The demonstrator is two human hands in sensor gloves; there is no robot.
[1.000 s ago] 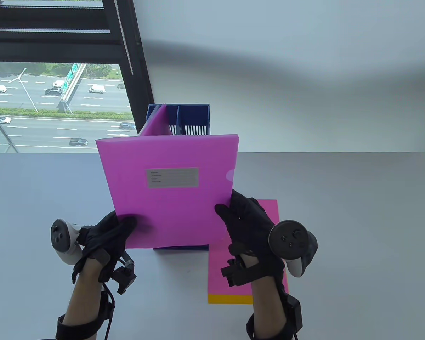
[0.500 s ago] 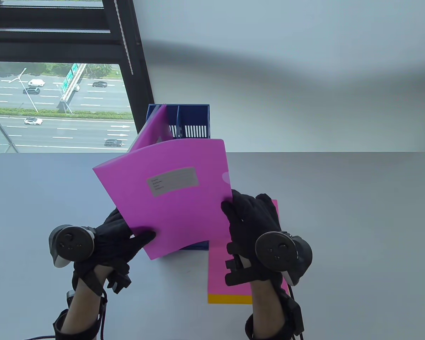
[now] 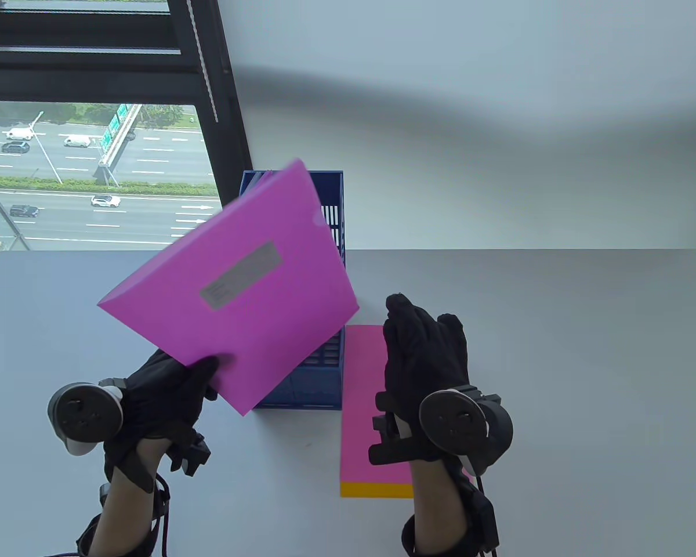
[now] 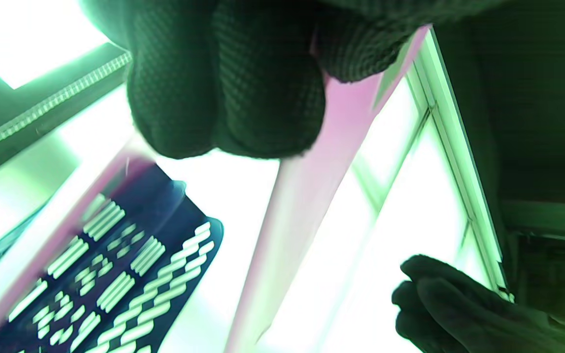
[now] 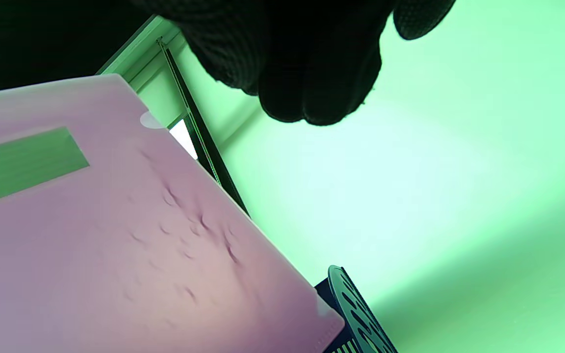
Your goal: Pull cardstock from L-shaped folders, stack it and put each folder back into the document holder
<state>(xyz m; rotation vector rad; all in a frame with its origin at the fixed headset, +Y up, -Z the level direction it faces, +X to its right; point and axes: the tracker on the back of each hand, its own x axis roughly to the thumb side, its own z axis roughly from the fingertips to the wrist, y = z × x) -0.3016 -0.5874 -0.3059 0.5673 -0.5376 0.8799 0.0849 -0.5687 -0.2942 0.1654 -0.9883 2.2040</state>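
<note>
A magenta L-shaped folder [image 3: 238, 284] with a grey label hangs tilted in the air over the blue document holder [image 3: 325, 371]. My left hand [image 3: 168, 389] pinches its lower corner, thumb on the front face. In the left wrist view the left hand's fingers [image 4: 223, 88] clamp the folder's edge [image 4: 312, 186]. My right hand [image 3: 423, 354] hovers with straight fingers above the pink cardstock stack [image 3: 362, 406], holding nothing. The right wrist view shows the folder [image 5: 115, 235] off to the left of the right hand's fingers [image 5: 312, 63], apart from them.
A yellow sheet [image 3: 377, 491] peeks out under the pink stack's near edge. The holder [image 5: 356, 314] stands mid-table with its back toward the window [image 3: 93, 168]. Grey tabletop [image 3: 586, 377] stretches to the right.
My right hand has let go of the folder and sunk over the cardstock. My left hand alone has swung the folder up and leftward, tilting it counter-clockwise.
</note>
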